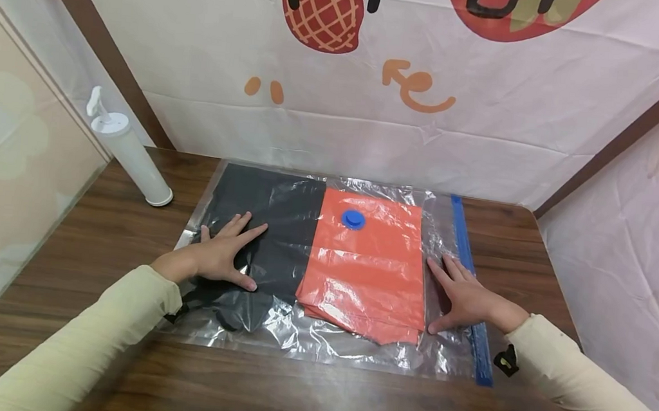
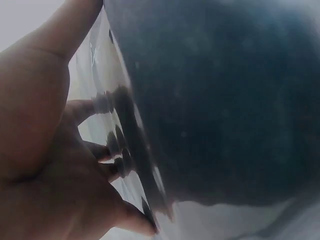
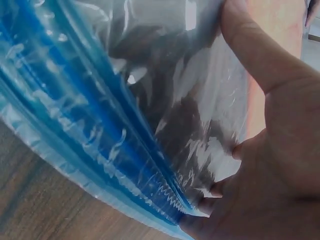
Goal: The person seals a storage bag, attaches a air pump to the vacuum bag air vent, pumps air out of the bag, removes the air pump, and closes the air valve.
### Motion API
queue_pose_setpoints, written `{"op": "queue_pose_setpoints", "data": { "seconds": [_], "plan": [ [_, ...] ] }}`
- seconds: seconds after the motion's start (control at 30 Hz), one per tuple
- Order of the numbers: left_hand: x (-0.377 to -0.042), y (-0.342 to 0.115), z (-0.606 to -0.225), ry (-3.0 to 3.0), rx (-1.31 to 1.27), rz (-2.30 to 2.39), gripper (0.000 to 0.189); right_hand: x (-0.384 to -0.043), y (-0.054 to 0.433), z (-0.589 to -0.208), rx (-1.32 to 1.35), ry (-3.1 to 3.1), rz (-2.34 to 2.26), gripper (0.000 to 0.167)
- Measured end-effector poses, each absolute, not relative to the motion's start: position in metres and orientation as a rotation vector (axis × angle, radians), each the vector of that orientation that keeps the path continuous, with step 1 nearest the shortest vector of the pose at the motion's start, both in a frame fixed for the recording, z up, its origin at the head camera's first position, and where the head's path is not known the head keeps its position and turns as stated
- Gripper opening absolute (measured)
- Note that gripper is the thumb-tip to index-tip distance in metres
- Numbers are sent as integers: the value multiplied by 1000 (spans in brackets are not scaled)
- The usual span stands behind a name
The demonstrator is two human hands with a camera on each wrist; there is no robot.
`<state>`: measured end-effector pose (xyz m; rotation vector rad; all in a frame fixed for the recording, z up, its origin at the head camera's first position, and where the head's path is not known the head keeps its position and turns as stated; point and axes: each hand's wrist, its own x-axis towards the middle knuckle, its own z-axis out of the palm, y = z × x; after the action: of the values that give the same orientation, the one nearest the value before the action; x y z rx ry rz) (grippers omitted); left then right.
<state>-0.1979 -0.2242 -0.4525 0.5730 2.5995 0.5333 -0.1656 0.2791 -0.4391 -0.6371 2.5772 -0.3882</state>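
Note:
A clear plastic vacuum storage bag point(image 1: 352, 356) lies flat on the table, with a blue zip strip point(image 1: 464, 235) along its right edge. Inside it, folded black fabric point(image 1: 287, 228) fills the left part and folded orange fabric point(image 1: 367, 273) lies beside it. A round blue valve point(image 1: 353, 219) sits over the orange fabric. With fingers spread, my left hand point(image 1: 218, 255) rests on the bag over the black fabric. My right hand point(image 1: 467, 300), fingers also spread, touches the bag between the orange fabric and the zip strip point(image 3: 100, 115).
A white hand pump point(image 1: 138, 161) stands at the back left of the brown wooden table point(image 1: 303, 397). A printed cloth point(image 1: 347, 129) hangs behind the table, and more cloth point(image 1: 636, 223) hangs along the right side.

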Motion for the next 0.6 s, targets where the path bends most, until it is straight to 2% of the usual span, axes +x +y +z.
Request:
{"op": "queue_pose_setpoints", "data": {
  "seconds": [0.6],
  "plan": [
    [-197, -227, -453, 2605, 564, 509, 123, -166, 280, -448, -630, 2640, -382, 132]
  ]
}}
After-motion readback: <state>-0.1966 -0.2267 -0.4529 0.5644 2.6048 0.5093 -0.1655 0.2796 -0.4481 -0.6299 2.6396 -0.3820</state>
